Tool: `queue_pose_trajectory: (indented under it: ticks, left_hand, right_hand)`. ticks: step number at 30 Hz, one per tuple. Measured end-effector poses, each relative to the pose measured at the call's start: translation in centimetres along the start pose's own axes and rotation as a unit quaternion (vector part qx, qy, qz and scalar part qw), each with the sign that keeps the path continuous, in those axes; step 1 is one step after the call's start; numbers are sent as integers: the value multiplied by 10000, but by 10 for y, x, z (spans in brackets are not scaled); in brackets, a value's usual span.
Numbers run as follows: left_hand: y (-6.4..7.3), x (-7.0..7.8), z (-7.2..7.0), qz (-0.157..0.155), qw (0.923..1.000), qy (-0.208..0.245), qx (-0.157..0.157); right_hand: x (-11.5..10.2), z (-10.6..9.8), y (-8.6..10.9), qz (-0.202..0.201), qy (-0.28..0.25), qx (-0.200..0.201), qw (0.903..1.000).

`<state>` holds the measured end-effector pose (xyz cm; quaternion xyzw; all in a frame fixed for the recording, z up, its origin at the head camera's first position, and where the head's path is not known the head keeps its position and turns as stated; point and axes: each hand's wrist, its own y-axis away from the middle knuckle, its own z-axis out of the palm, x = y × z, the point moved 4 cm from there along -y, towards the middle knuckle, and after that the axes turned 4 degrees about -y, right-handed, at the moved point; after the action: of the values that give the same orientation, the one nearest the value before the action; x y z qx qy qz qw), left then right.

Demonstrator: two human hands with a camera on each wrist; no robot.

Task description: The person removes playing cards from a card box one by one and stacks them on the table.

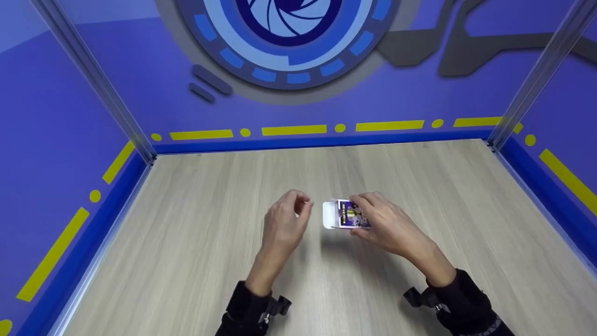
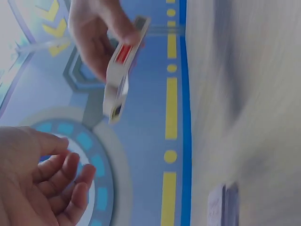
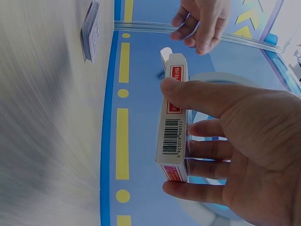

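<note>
My right hand point(image 1: 387, 221) grips a small cardboard card box point(image 1: 350, 214), thumb along one narrow side and fingers on the other. A white end flap stands out towards the left hand, and the face seen from above has a purple picture. In the right wrist view the box's near side shows a barcode and red labels. My left hand point(image 1: 287, 219) hovers just left of the flap, apart from it, its fingers loosely curled around nothing. A small deck of cards point(image 3: 90, 33) lies on the table in both wrist views; it does not show in the head view.
The light wood-grain tabletop point(image 1: 186, 242) is bounded by blue panels at the back and both sides, with yellow dashes along their lower edges. Clear corner posts point(image 1: 536, 74) stand at the back. Black wrist straps point(image 1: 249, 303) circle both wrists.
</note>
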<state>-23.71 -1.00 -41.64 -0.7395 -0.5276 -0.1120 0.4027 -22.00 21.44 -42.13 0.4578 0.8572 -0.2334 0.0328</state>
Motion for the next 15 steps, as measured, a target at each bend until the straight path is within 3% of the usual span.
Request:
queue_pose_trajectory:
  ticks: [3, 7, 11, 15]
  left_hand:
    - [4, 9, 12, 38, 9971, 687, -317]
    - [8, 16, 26, 84, 9872, 1392, -772]
    - [10, 13, 34, 21, 9831, 1590, -906]
    - [11, 7, 40, -239, 9822, 1569, -1000]
  right_hand:
    - [-1, 1, 0, -15, -9, -14, 10000]
    - [-2, 2, 0, -49, -3, 3, 10000]
    - [-4, 1, 1, -111, -11, 9, 9999]
    - [-6, 1, 1, -178, -35, 1, 9998]
